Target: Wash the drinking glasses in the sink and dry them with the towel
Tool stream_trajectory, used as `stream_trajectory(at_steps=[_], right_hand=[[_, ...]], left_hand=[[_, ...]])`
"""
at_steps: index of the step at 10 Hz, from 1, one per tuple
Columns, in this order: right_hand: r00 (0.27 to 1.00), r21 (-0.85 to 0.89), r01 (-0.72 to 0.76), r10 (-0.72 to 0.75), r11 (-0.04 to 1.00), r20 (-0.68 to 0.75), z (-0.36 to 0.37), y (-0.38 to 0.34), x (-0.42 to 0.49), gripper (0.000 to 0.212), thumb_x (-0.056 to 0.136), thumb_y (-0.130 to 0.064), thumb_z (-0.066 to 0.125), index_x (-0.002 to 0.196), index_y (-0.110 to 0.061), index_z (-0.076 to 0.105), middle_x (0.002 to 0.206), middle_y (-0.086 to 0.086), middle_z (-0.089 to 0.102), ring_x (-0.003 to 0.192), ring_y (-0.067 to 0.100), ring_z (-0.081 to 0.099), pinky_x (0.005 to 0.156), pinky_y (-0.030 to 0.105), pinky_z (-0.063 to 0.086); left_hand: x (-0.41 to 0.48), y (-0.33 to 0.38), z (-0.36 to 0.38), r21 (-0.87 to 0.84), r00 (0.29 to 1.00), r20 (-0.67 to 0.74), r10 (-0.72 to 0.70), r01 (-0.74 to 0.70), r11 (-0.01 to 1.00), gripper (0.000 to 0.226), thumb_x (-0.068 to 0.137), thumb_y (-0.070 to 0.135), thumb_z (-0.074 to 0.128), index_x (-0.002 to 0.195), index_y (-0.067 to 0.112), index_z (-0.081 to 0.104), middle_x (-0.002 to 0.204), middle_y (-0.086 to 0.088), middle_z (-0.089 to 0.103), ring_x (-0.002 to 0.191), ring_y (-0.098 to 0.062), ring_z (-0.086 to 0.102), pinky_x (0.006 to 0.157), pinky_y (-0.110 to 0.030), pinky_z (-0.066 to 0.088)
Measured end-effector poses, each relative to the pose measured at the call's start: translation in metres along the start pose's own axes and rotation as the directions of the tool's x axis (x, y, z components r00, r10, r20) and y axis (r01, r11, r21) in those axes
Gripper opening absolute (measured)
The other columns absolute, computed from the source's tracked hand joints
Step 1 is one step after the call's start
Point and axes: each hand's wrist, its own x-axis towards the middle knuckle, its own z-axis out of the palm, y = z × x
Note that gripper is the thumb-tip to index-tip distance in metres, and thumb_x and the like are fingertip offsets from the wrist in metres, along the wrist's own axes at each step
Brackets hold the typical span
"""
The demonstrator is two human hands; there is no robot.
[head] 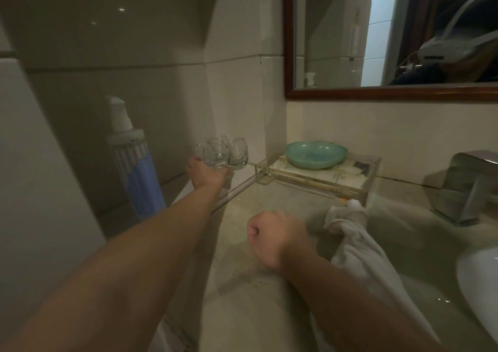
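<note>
Several small clear drinking glasses (221,152) stand bunched together at the far left end of the stone counter (242,284), by the wall corner. My left hand (207,175) reaches out to them and grips the nearest glass at its base. My right hand (272,237) hovers over the wet counter with its fingers curled into a fist; it holds the white towel (353,246), which trails back under my forearm. The white sink basin (479,279) shows only at the right edge.
A chrome faucet (466,187) stands at the right. A clear tray (318,176) with packets carries a teal soap dish (315,153). A blue-and-white pump bottle (134,168) stands on the lower ledge at left. A framed mirror (390,36) hangs above.
</note>
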Motion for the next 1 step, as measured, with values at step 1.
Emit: stream_trajectory(at_steps=[1], right_hand=[[1.000, 0.005, -0.016, 0.016, 1.000, 0.008, -0.0002, -0.0003, -0.0004, 0.024, 0.086, -0.019, 0.047, 0.062, -0.021, 0.047, 0.077, -0.005, 0.056, 0.081, 0.023, 0.055, 0.069, 0.028, 0.036]], left_hand=[[0.0016, -0.0014, -0.0008, 0.000, 1.000, 0.013, -0.013, 0.013, 1.000, 0.094, 0.056, 0.016, 0.099, 0.132, -0.001, 0.047, 0.134, -0.020, 0.054, 0.128, -0.033, 0.052, 0.109, -0.037, 0.042]])
